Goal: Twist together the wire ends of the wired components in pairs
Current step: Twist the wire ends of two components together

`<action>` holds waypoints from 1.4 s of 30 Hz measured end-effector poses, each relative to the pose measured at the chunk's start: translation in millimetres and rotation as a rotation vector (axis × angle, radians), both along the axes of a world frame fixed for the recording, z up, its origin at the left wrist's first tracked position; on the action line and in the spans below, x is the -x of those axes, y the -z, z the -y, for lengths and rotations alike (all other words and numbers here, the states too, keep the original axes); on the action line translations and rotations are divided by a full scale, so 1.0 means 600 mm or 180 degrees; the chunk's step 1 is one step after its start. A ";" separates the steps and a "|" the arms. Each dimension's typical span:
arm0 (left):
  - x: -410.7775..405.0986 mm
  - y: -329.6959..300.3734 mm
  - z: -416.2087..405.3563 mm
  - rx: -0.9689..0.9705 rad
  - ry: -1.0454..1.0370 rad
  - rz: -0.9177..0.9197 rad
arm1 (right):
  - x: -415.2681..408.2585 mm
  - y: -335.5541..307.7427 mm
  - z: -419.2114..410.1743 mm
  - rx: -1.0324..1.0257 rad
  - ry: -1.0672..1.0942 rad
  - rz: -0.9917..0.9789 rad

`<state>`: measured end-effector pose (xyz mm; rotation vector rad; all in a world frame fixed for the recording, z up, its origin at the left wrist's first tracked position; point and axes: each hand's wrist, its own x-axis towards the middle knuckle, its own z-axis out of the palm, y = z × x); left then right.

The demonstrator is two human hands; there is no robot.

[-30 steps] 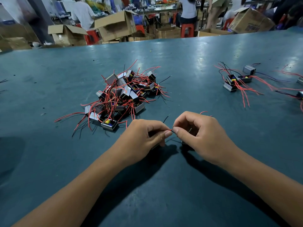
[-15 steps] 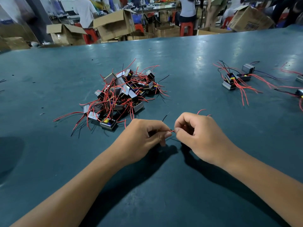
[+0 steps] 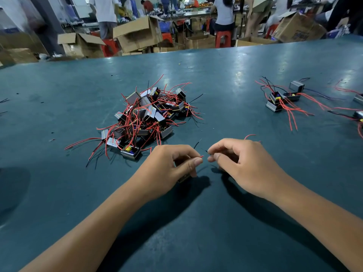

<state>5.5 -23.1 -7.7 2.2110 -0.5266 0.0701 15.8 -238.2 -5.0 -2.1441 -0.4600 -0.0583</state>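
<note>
1. My left hand (image 3: 172,163) pinches a red wire end (image 3: 201,156); my right hand (image 3: 243,165) pinches a black wire end (image 3: 204,150).
2. A moment ago the two tips met between my grips; now they sit just apart, so this pair likely needs rejoining.
3. The untwisted pile of components (image 3: 145,118) waits mid-surface (image 3: 59,193); a finished cluster (image 3: 279,101) lies toward the right edge.

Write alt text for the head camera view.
Two hands meet over a teal table: the left hand pinches a red wire end, the right hand a dark one. Beyond lies a pile of red-wired components.
</note>
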 end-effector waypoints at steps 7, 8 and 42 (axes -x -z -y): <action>0.004 -0.001 0.003 0.0095 0.0002 -0.0046 | 0.007 0.001 -0.001 -0.0161 0.0020 0.0057; 0.004 0.000 0.004 0.0094 0.0017 -0.0028 | 0.007 0.003 -0.004 -0.0155 0.0049 0.0136; 0.004 0.011 0.016 0.0425 -0.0167 -0.0248 | -0.001 0.023 -0.014 -0.0850 0.0022 -0.0021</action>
